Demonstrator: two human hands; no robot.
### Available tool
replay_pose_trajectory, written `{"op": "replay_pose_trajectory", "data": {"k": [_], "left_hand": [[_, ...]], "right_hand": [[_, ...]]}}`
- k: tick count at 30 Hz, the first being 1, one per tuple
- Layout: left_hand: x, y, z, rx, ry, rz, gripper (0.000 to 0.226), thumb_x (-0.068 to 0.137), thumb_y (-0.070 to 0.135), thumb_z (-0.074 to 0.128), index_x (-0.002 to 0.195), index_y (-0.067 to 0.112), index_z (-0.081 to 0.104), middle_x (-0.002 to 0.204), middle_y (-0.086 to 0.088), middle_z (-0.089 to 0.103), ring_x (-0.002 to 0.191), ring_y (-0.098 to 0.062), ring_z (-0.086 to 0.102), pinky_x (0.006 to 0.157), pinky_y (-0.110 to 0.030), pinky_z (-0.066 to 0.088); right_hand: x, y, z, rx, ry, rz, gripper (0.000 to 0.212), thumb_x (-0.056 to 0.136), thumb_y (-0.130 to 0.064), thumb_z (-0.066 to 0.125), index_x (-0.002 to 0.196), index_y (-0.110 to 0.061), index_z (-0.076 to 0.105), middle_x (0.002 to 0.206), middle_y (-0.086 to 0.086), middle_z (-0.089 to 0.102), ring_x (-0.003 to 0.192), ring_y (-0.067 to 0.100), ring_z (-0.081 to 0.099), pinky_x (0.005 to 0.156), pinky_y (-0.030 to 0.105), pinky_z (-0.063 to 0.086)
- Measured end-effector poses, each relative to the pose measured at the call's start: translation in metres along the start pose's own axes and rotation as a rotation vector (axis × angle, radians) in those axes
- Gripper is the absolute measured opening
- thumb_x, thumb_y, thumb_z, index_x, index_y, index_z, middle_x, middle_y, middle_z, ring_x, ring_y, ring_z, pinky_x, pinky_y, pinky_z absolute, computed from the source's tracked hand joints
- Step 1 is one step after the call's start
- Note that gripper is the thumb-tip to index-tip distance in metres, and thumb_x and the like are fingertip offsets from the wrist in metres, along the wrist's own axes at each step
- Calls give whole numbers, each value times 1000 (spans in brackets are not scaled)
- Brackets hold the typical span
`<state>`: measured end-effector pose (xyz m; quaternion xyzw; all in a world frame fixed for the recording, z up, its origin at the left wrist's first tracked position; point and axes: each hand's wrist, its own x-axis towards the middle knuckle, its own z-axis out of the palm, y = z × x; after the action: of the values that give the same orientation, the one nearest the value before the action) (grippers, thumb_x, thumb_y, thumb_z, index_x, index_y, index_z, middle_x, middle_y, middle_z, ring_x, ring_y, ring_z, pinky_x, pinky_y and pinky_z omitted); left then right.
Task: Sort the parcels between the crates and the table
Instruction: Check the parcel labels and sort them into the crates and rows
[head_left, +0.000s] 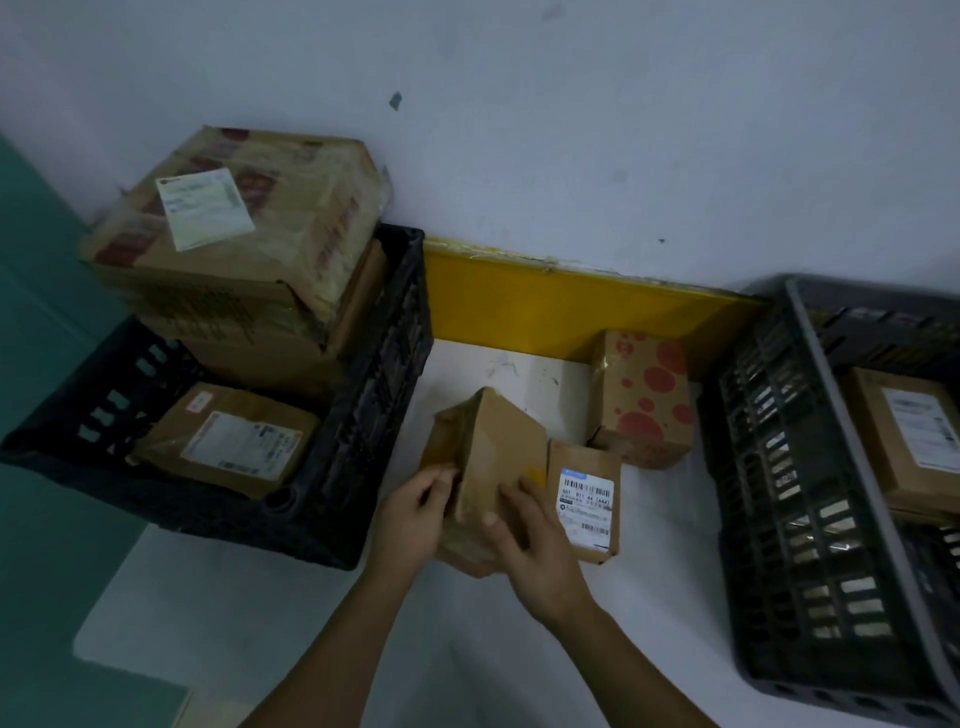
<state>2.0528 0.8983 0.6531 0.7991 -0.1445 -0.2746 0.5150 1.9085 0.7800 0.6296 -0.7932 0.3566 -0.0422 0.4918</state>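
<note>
A plain brown cardboard parcel (488, 452) is tilted up on the white table (675, 545), held between both hands. My left hand (415, 519) grips its left edge and my right hand (530, 540) holds its right face, thumb on the front. Touching it on the right lies a small brown parcel (587, 499) with a barcode label. Behind that stands a red-dotted box (644, 400). The black crate (363, 415) on the left holds a labelled flat parcel (228, 441) and a stack topped by a big taped box (244, 223). The grey crate (810, 493) on the right holds a labelled box (909, 436).
A yellow strip (545, 301) runs along the wall behind the table. The white wall (571, 130) closes off the back. Teal floor (47, 519) shows past the table's left edge. Bare white tabletop lies in front of the parcels.
</note>
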Motion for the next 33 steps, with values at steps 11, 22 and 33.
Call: {"op": "replay_pose_trajectory", "data": {"k": [11, 22, 33], "left_hand": [[-11, 46, 26, -6, 1, 325, 41, 106, 18, 63, 137, 43, 59, 139, 23, 65, 131, 5, 58, 109, -30, 51], [-6, 79, 12, -479, -314, -215, 37, 111, 52, 45, 124, 35, 74, 118, 1, 81, 109, -19, 77, 97, -47, 61], [3, 74, 34, -469, -125, -165, 23, 109, 34, 59, 125, 28, 73, 116, 5, 81, 112, -20, 75, 95, -52, 63]], "right_hand": [[20, -53, -58, 332, 170, 241, 93, 65, -81, 72, 142, -34, 48, 144, -5, 49, 124, 15, 57, 100, 39, 54], [2, -55, -94, 992, 42, 205, 61, 92, -58, 65, 137, -18, 68, 128, 16, 77, 118, 36, 75, 101, 60, 60], [6, -34, -119, 196, 406, 13, 38, 113, -21, 52, 144, -40, 63, 138, -11, 55, 113, -1, 58, 96, 11, 48]]}}
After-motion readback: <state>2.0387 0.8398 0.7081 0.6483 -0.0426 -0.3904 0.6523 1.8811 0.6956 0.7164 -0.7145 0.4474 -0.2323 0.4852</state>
